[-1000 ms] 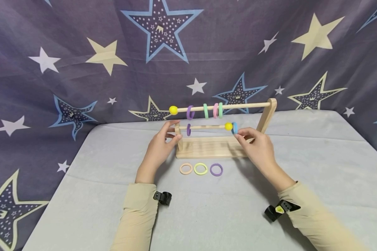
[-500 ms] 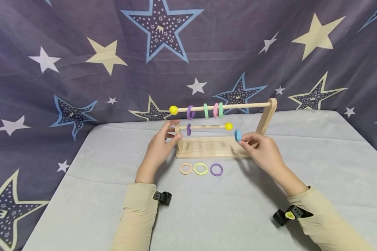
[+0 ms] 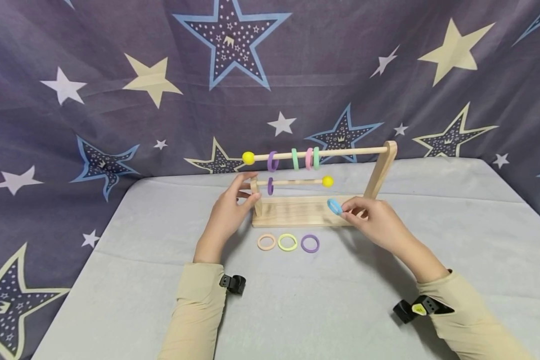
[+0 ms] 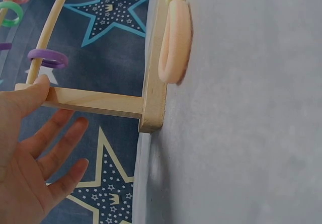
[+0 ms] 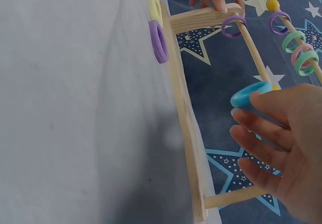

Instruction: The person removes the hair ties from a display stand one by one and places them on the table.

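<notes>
Between thumb and index finger, my right hand (image 3: 378, 223) pinches a light blue ring (image 3: 334, 206), tilted, in front of the wooden stand's base (image 3: 297, 212). The ring is off the rods, below and right of the yellow ball (image 3: 327, 181) that ends the lower rod (image 3: 297, 182). My left hand (image 3: 227, 212) holds the top of the short post (image 4: 95, 101), thumb on one side and fingers behind. One purple ring (image 5: 234, 26) hangs on the lower rod near that post. Purple, green and pink rings hang on the upper rod (image 3: 355, 151).
On the grey cloth in front of the base lie a peach ring (image 3: 266, 242), a yellow ring (image 3: 287, 242) and a purple ring (image 3: 310, 243). The tall post (image 3: 380, 170) rises at the stand's right end. A star-patterned curtain (image 3: 270, 110) hangs behind the table.
The blue ring has come away from the lower rod's yellow ball, first right and down, then slightly left and lower, tilting in my right hand. My left hand has stayed at the short post.
</notes>
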A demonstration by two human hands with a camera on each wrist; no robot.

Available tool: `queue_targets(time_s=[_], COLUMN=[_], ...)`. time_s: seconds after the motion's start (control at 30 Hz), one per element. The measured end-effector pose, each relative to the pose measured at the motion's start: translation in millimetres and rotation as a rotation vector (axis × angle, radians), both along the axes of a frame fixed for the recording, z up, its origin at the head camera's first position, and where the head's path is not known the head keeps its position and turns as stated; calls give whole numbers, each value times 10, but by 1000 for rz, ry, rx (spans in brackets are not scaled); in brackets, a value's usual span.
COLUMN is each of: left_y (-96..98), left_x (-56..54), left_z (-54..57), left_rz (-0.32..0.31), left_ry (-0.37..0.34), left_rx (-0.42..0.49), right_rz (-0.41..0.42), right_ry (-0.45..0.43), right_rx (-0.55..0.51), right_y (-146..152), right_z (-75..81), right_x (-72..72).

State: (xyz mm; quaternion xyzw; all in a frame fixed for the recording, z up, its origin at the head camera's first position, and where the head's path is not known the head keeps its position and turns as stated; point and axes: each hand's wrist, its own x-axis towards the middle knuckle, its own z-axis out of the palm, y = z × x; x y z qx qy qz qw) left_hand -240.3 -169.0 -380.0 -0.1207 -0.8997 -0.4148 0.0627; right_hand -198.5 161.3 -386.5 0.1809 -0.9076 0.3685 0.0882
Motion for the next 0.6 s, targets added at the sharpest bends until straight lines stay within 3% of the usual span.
queue_targets(time_s=[0.3,0.6], left_y=[5,1], left_x=[2,-5], left_z=[9,6], left_rz=[-2,0], left_ry=[2,3], left_rx=[-1,-2], right_rz=[60,107], right_ry=[-4,-28], right_rx=[108,135], right_y=[48,46], right_z=[13,-15], right_x=[20,25])
